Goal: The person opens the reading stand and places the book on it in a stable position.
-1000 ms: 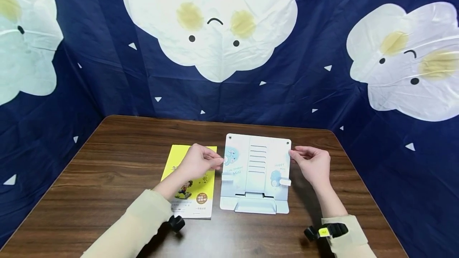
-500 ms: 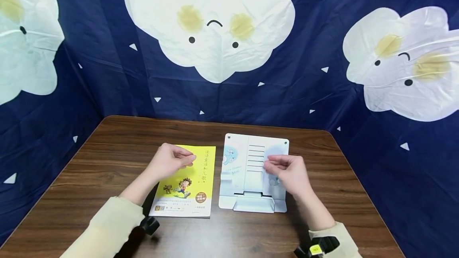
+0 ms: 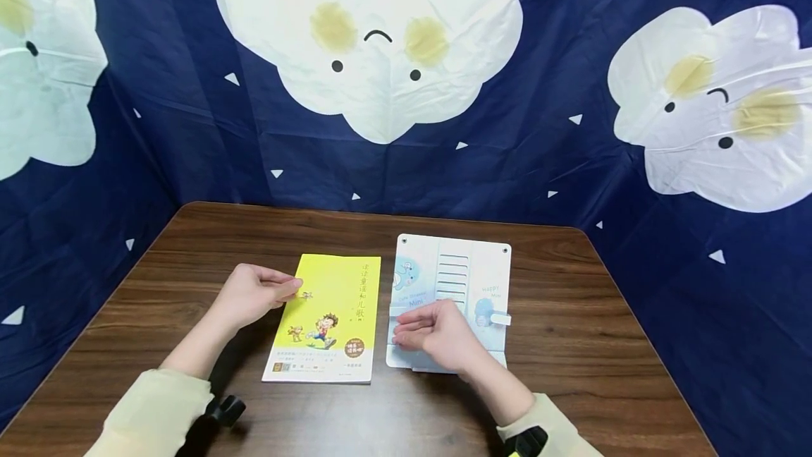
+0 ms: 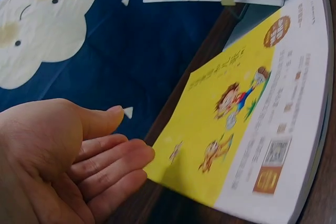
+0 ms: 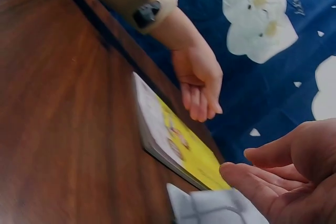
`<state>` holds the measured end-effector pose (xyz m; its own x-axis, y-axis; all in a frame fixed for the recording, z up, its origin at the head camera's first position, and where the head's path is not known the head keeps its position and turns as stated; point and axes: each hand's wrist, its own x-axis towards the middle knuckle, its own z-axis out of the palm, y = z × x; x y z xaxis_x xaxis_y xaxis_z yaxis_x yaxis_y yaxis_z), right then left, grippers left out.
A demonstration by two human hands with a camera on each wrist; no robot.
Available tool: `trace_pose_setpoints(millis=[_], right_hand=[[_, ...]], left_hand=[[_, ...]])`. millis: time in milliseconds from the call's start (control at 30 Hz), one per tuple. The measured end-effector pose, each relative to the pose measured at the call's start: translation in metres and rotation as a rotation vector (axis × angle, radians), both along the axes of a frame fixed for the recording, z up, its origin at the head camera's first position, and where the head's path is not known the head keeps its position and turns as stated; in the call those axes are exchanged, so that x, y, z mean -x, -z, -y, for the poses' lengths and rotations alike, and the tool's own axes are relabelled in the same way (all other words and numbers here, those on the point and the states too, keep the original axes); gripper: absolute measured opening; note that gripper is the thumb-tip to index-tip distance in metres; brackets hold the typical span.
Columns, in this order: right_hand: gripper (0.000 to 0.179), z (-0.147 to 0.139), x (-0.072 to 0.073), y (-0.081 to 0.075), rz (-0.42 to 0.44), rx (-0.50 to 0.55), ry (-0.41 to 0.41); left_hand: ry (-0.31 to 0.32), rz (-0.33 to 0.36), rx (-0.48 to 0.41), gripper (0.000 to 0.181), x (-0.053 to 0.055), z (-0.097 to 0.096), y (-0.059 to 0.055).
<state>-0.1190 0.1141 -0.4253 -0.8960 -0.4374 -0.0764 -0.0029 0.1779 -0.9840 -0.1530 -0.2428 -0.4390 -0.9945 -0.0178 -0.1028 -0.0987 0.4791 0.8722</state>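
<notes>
A yellow and white paperback book point(image 3: 342, 302) lies flat on the table, its cover printed with a running child. At its left edge hovers my left hand point(image 3: 256, 295), fingers loosely extended; the left wrist view shows a gap between thumb and fingers with nothing in it. To the book's right stands a white and pale blue book stand point(image 3: 421, 270) with a slotted middle panel. My right hand point(image 3: 440, 333) is in front of the stand's lower left part and hides its ledge and left clip. Its thumb and fingers are apart in the right wrist view, holding nothing.
The brown wooden table point(image 3: 177, 288) carries both things. Behind it and at both sides hangs a dark blue cloth point(image 3: 190, 125) with white clouds. A black strap device point(image 3: 225, 411) sits at the left wrist.
Both hands have left the stand's sides and moved leftward. The left hand has crossed the book to its left edge; the right has crossed the stand towards the book.
</notes>
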Motion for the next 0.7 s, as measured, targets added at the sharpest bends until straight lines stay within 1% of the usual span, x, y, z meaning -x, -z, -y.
trace_pose_setpoints(millis=[100, 267, 367, 467, 600, 700], right_hand=[[0.034, 0.011, -0.005, 0.007, 0.033, 0.010, -0.043], [0.042, 0.025, -0.012, 0.018, 0.074, -0.028, -0.083], [0.048, 0.031, -0.016, 0.022, 0.083, -0.059, -0.087], [0.053, 0.035, -0.018, 0.024, 0.097, -0.059, -0.081], [0.058, 0.038, -0.020, 0.023, 0.125, -0.028, -0.072], [0.063, 0.041, -0.021, 0.024, 0.151, -0.006, -0.059]], left_hand=[[-0.021, 0.038, -0.003, 0.045, -0.003, 0.008, 0.001], [-0.037, 0.093, -0.012, 0.046, -0.008, 0.016, 0.002], [-0.033, 0.120, -0.019, 0.046, -0.010, 0.018, 0.002], [-0.022, 0.151, -0.030, 0.047, -0.011, 0.018, 0.003], [-0.017, 0.171, -0.033, 0.045, -0.010, 0.017, 0.006], [-0.012, 0.167, -0.017, 0.043, -0.009, 0.017, 0.008]])
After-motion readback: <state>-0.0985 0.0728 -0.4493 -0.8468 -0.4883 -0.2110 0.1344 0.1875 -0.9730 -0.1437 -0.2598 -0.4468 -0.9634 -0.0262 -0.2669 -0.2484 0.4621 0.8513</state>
